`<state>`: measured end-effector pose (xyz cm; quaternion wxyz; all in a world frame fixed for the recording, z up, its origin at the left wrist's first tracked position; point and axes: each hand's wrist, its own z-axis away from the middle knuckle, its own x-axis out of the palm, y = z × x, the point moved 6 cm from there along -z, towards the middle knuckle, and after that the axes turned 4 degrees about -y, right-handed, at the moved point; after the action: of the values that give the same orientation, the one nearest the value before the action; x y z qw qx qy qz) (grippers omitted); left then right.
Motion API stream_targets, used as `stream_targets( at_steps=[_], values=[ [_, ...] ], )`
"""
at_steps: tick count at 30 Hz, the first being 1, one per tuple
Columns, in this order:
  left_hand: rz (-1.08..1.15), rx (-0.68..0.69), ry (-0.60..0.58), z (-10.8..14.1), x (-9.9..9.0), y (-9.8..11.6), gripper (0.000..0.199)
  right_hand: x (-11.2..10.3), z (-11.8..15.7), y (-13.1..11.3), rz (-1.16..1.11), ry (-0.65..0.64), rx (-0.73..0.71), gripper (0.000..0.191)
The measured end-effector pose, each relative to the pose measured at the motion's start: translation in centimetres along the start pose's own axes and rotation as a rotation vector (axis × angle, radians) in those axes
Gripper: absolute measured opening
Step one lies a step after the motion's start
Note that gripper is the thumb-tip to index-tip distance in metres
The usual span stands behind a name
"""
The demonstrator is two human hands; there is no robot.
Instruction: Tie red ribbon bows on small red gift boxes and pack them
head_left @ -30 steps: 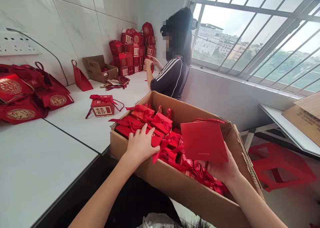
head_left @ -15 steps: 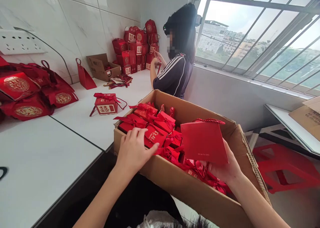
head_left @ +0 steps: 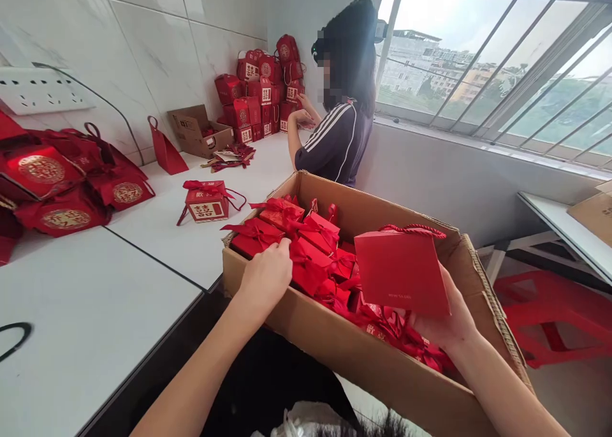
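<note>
One red box [head_left: 400, 274] over the carton [head_left: 335, 348], grasped in our right hand [head_left: 449, 325], best held without squeezing; our left hand [head_left: 268, 274], curled at the ribboned boxes [head_left: 313, 253], grip we cannot tell, best light on the ribbons [head_left: 259, 232].

Left forearm [head_left: 205, 360] slanting inward toward carton's [head_left: 335, 342] near edge, close to its left corner. Left hand [head_left: 268, 272] crossing that edge, back facing up, fingers curling down and inward, fingertips mostly hiding. Right forearm [head_left: 509, 386] angling in over near edge, toward right corner. Right wrist [head_left: 463, 344] bending slightly, right hand [head_left: 442, 319] turning palm upward, gripping, thumb side showing, fingers partly hiding.
</note>
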<state>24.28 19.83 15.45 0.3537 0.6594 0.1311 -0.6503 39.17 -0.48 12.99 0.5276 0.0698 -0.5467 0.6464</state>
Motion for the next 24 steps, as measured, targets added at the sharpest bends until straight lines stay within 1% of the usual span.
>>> stream_targets(
  at_steps=[2, 4, 5, 7, 8, 9, 11, 13, 15, 19, 21, 22, 24],
  values=[
    [-0.071, 0.062, 0.100, 0.2, 0.0, 0.7, 0.040, 0.2, -0.1, 0.1, 0.007, -0.011, 0.017, 0.016],
    [-0.071, 0.223, 0.199, 0.6, 0.4, 2.5, 0.036, 0.4, -0.2, 0.2, 0.018, -0.022, 0.023, 0.018],
    [-0.050, 0.326, 0.206, 0.7, 0.8, 3.6, 0.034, 0.4, -0.2, 0.2, 0.025, -0.028, 0.017, 0.019],
    [-0.005, 0.508, 0.130, 0.9, 2.1, 5.4, 0.033, 0.6, -0.1, 0.2, 0.038, -0.041, 0.000, 0.021],
    [0.004, 0.560, 0.077, 0.8, 2.6, 6.0, 0.035, 0.6, -0.1, 0.2, 0.040, -0.049, -0.004, 0.022],
    [-0.001, 0.573, 0.035, 0.6, 3.1, 6.3, 0.037, 0.6, -0.1, 0.3, 0.040, -0.054, -0.002, 0.023],
    [-0.045, 0.500, 0.004, -0.1, 3.5, 6.0, 0.038, 0.6, 0.0, 0.5, 0.032, -0.058, 0.013, 0.024],
    [-0.101, 0.377, 0.024, -0.9, 3.4, 5.1, 0.040, 0.6, 0.0, 0.6, 0.012, -0.050, 0.028, 0.024],
    [-0.122, 0.302, 0.029, -1.4, 3.3, 4.0, 0.045, 0.6, 0.0, 0.7, -0.010, -0.031, 0.046, 0.024],
    [-0.026, 0.311, -0.026, -1.8, 3.6, 3.0, 0.048, 0.6, -0.1, 0.9, 0.009, 0.000, 0.045, 0.021],
    [0.005, 0.306, -0.016, -1.7, 3.6, 2.7, 0.048, 0.1, -0.3, 0.5, 0.078, 0.038, -0.036, 0.021],
    [0.011, 0.299, -0.006, -1.7, 3.6, 2.7, 0.048, -0.4, -0.4, -0.2, 0.146, 0.079, -0.122, 0.023],
    [0.015, 0.289, 0.019, -1.6, 3.6, 2.7, 0.048, -1.4, -0.4, -2.3, 0.409, 0.201, -0.378, 0.030]
  ],
)
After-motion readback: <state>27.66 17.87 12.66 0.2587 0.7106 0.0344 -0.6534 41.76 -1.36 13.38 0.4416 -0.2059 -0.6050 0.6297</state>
